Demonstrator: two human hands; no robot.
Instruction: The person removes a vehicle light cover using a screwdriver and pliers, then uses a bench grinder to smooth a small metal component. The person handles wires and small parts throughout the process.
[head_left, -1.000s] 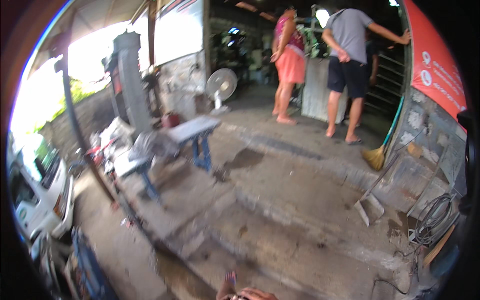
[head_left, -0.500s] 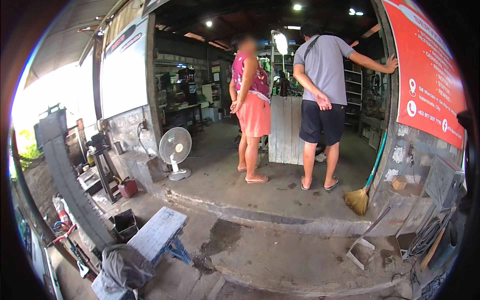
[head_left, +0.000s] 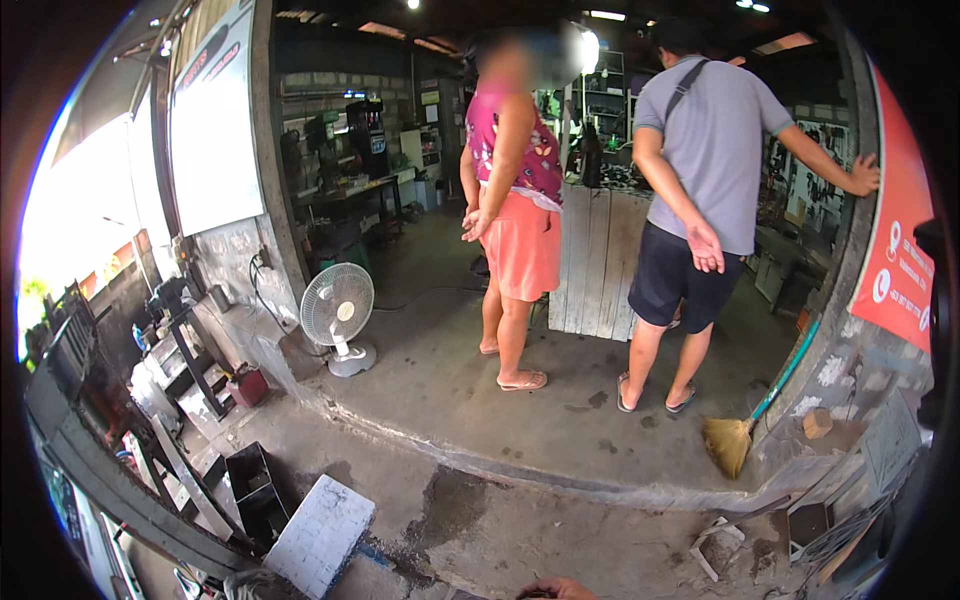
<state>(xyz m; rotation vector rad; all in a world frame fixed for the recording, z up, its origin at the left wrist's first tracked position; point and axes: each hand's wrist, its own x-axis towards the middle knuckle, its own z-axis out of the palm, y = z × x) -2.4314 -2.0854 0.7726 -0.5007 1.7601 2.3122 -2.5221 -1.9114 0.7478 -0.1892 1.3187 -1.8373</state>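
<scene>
At the lower edge of the head view, only the top of my hand (head_left: 562,588) shows, most likely the right one. Its fingers are bent, but the picture's edge cuts them off, so whatever they hold is hidden. My left hand is out of sight. Nearest to the visible hand are the concrete step and a white-topped bench (head_left: 322,530) with blue legs to its left. Ahead, two people stand in the shop doorway with their backs partly turned: one in a patterned top and coral shorts (head_left: 525,245), the other in a grey shirt (head_left: 700,150) leaning a hand on the doorpost.
A standing fan (head_left: 338,308) is on the raised floor at left. A broom (head_left: 730,440) leans by the right post. A wooden-sided counter (head_left: 592,265) stands between the people. Black bins (head_left: 258,490) lie beside the bench; a metal frame (head_left: 718,548) rests at lower right.
My view has moved closer to the doorway, so the people, fan and broom look larger. The bench has slid toward the lower edge, and part of my hand has come into view.
</scene>
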